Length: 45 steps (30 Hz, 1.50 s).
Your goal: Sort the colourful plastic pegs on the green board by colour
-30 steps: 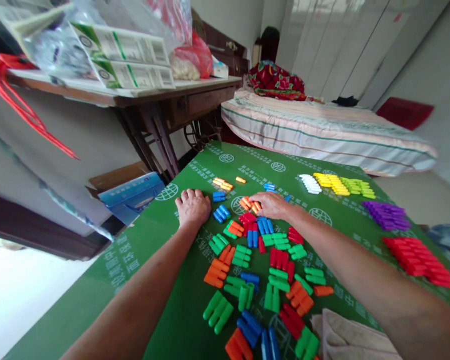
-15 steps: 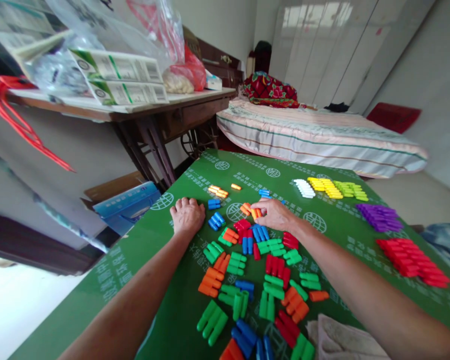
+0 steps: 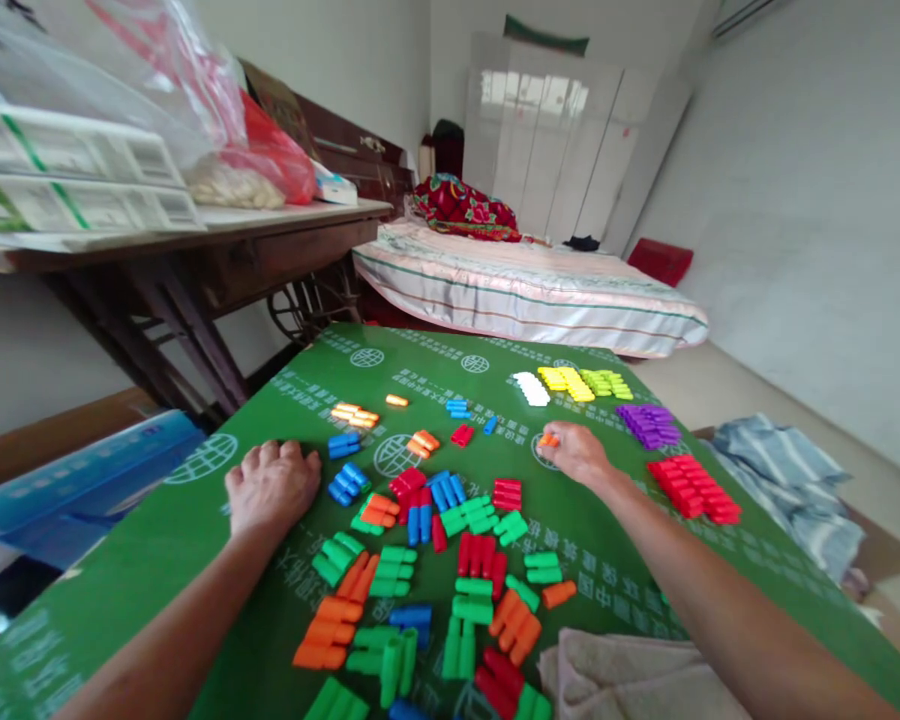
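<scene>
My right hand (image 3: 579, 452) holds an orange piece (image 3: 548, 440) between thumb and fingers, over the green board right of the middle. My left hand (image 3: 271, 482) lies on the board at the left, palm down, near blue pieces (image 3: 349, 483). Between my hands are small groups of orange (image 3: 423, 443), red (image 3: 462, 435) and blue pieces (image 3: 457, 409). Nearer to me lie many green (image 3: 394, 571), red (image 3: 477, 555) and orange pieces (image 3: 515, 626). Sorted white (image 3: 531, 389), yellow (image 3: 567, 383), purple (image 3: 648, 425) and red blocks (image 3: 694, 488) sit at the right.
A folded cloth (image 3: 630, 675) lies at the board's near edge. A wooden table (image 3: 270, 240) with boxes and bags stands at the left. Behind is a bed (image 3: 525, 285). Striped fabric (image 3: 784, 480) lies beyond the right edge.
My right hand has moved right, away from the orange group, with an orange piece in its fingers. The view has turned to the right. My left hand still rests on the board.
</scene>
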### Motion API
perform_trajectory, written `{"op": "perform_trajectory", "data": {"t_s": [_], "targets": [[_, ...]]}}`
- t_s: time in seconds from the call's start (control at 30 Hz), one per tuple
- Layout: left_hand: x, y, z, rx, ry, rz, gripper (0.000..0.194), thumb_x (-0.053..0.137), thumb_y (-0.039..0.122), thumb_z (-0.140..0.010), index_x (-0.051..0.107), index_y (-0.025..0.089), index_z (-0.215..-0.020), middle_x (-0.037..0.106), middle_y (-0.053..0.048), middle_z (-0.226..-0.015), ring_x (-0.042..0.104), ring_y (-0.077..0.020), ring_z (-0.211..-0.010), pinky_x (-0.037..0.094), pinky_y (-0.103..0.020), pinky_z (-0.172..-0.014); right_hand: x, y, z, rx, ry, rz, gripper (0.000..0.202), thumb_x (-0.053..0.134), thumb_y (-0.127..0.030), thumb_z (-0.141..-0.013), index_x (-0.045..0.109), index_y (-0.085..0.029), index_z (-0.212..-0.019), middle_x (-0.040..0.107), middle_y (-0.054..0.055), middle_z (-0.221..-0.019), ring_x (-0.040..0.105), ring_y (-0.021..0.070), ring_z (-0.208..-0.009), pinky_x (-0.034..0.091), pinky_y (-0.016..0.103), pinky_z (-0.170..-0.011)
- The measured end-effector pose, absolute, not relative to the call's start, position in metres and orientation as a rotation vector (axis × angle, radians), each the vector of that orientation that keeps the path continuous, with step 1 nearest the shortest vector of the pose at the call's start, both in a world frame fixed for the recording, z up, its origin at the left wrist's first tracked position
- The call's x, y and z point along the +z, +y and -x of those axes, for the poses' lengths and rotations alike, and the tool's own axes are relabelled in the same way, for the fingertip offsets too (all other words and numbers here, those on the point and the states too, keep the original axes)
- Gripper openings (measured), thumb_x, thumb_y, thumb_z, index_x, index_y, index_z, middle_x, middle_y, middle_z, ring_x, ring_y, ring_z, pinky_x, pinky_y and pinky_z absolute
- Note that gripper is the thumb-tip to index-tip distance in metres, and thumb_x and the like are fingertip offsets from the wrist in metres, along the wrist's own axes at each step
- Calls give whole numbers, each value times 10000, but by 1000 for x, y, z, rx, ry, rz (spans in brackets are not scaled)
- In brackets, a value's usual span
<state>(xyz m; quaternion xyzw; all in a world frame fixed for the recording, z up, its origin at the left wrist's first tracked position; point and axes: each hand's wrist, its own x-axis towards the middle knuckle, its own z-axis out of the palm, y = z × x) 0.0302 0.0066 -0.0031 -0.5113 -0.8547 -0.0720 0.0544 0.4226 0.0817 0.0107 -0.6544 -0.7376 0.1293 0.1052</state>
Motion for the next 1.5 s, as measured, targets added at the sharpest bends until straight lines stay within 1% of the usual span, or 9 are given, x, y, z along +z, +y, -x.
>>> {"op": "perform_trajectory", "data": {"t_s": [0.13, 0.37, 0.57, 0.67, 0.83, 0.93, 1.1, 1.3, 1.5], "targets": [[-1, 8, -32, -195, -2608, 1536, 482, 233, 438, -865, 553, 141, -1069, 541, -183, -1252, 422, -346, -1235, 370, -495, -996, 11, 70, -439, 315, -2229, 2053, 163, 560, -332, -810, 680, -227, -845, 712, 66, -892, 656, 230, -846, 416, 285, -637], [-4, 8, -34, -179, -2600, 1540, 523, 227, 425, -864, 568, 104, -1096, 533, -214, -1254, 419, -370, -1241, 367, -505, -994, 21, 56, -429, 71, -2452, 2203, 262, 508, -407, -882, 676, -212, -930, 685, 123, -988, 656, 248, -902, 444, 324, -707], [-10, 6, -34, -148, -2586, 1511, 509, 223, 404, -864, 558, 109, -1108, 535, -201, -1243, 427, -356, -1236, 371, -493, -990, 33, 60, -346, 240, -2650, 1550, 251, 520, -368, -888, 645, -228, -1053, 658, 78, -1085, 615, 221, -985, 449, 321, -802], [-11, 5, -34, -137, -2582, 1494, 507, 210, 403, -868, 554, 118, -1109, 530, -191, -1252, 423, -347, -1242, 367, -486, -996, 31, 69, -297, 226, -2759, 1158, 256, 521, -204, -861, 625, -237, -1093, 646, 50, -1121, 564, 195, -1061, 436, 291, -841], [-8, 4, -33, -126, -2584, 1502, 497, 209, 416, -868, 553, 142, -1100, 536, -177, -1254, 429, -336, -1244, 370, -468, -996, 27, 88, -251, 95, -2962, 900, 284, 491, -61, -778, 669, -230, -922, 677, 44, -1036, 565, 196, -973, 435, 286, -749], [-4, 5, -32, -134, -2600, 1512, 510, 193, 439, -864, 556, 159, -1086, 543, -178, -1246, 437, -341, -1235, 370, -469, -994, 30, 90, -247, 77, -2965, 942, 191, 517, -126, -786, 677, -213, -845, 683, 45, -985, 584, 184, -874, 429, 277, -707], [-3, 10, -29, -144, -2625, 1492, 534, 121, 443, -853, 545, 181, -1046, 541, -171, -1244, 428, -344, -1229, 364, -482, -993, 45, 89, -287, 86, -2834, 1117, 160, 541, -245, -814, 660, -249, -920, 674, 9, -1003, 591, 167, -938, 426, 240, -758], [-6, 12, -27, -90, -2627, 1473, 616, 28, 464, -844, 536, 191, -1060, 532, -161, -1257, 416, -335, -1234, 346, -464, -996, 36, 110, -416, 112, -2253, 1921, 411, 563, -339, -840, 560, -203, -1227, 688, 92, -1059, 647, 226, -936, 446, 290, -723], [-5, 16, -27, -42, -2627, 1479, 633, -1, 477, -847, 526, 204, -1067, 520, -152, -1274, 407, -324, -1237, 348, -462, -984, 2, 135, -500, 148, -1791, 2346, 602, 548, -381, -861, 397, -134, -1388, 667, 146, -1153, 635, 271, -1044, 463, 326, -782]]}}
